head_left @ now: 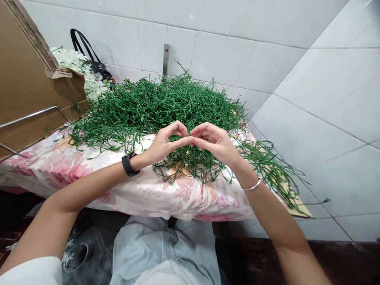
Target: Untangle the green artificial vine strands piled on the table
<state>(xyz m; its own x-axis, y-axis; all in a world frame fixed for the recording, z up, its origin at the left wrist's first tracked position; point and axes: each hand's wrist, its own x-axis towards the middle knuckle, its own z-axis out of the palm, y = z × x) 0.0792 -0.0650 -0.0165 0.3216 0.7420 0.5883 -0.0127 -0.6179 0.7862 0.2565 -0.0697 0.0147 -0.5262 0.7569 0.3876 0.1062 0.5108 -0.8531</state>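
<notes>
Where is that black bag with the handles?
In the head view the black bag sits far left against the tiled wall, behind the white flowers, beside the cardboard box.

Thin green stems (166,107) look like matt plastic — wiry and smooth. The floral cloth (142,194) beneath is soft, faintly sheened fabric. Wall tiles (311,118) are glossy white ceramic; the box (26,83) is rough brown cardboard — its torn edge fibrous. The bangle (251,186) is polished metal.
</notes>
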